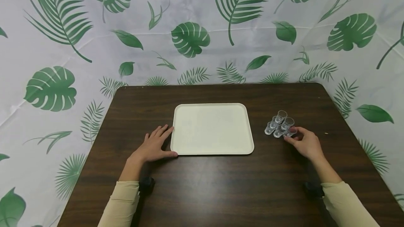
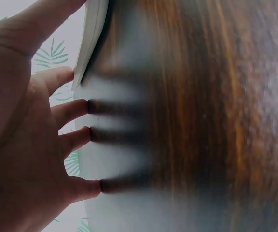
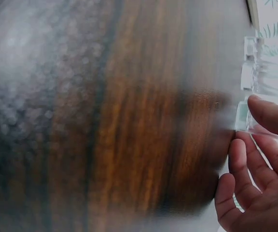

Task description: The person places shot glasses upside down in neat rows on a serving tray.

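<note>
A leaf-printed white cloth (image 1: 190, 40) backs my dark bench (image 1: 217, 192), where my left hand (image 1: 154, 147), fingers spread, touches the left edge of the pale tray (image 1: 212, 129) while my right hand (image 1: 307, 144) pinches one of the clustered clear cups (image 1: 279, 131) between tray and bench's right edge.

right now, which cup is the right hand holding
The rightmost cup: the right hand pinches it, while the other cups sit to its left, outside that grip.

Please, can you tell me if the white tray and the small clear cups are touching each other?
Apart. The head view shows a strip of dark table between the right edge of the white tray and the small clear cups.
</note>
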`<act>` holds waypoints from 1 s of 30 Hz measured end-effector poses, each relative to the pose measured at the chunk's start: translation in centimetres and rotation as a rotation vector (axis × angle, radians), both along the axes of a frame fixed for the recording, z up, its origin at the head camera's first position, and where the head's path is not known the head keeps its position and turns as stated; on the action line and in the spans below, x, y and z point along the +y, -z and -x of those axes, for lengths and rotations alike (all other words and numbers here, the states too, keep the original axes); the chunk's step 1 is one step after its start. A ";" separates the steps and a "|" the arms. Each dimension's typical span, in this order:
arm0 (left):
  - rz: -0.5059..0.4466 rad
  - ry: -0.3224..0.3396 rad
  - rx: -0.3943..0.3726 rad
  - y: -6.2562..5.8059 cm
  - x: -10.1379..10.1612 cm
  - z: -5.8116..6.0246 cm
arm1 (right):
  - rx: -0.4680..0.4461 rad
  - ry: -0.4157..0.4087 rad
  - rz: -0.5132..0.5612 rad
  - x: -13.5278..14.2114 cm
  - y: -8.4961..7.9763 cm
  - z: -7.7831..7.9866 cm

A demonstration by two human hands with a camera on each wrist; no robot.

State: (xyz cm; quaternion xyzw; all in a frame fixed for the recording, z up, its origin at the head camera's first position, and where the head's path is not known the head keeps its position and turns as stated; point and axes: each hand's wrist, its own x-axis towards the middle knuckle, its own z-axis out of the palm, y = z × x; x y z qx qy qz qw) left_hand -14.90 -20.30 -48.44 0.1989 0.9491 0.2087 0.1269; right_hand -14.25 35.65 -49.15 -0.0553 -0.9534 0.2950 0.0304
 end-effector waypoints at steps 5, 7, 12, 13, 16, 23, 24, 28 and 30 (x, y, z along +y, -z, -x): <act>-0.017 -0.010 -0.005 0.0 0.1 0.0 | 0.005 0.003 0.000 0.1 0.2 0.1; -0.029 -0.011 -0.004 -0.1 0.1 0.0 | 0.011 0.005 0.000 0.1 0.3 0.1; -0.056 -0.004 -0.009 -0.1 0.0 -0.1 | 0.014 0.012 0.006 0.1 0.4 0.0; -0.058 -0.002 -0.010 0.0 -0.1 -0.1 | 0.013 0.012 0.008 0.1 0.4 0.0; -0.066 0.001 -0.015 0.1 -0.1 -0.1 | 0.014 0.009 0.014 0.1 0.3 -0.2; -0.071 -0.006 -0.026 0.2 -0.1 0.0 | 0.042 0.002 0.036 0.2 -0.3 -0.6; -0.070 -0.007 -0.023 0.3 -0.1 0.0 | 0.047 -0.001 0.044 0.3 -0.4 -0.7; -0.065 -0.011 -0.021 0.3 -0.1 0.1 | 0.073 -0.005 0.080 0.6 -0.6 -0.9; -0.067 -0.012 -0.025 0.2 0.0 0.1 | 0.097 -0.003 0.088 0.8 -0.9 -1.1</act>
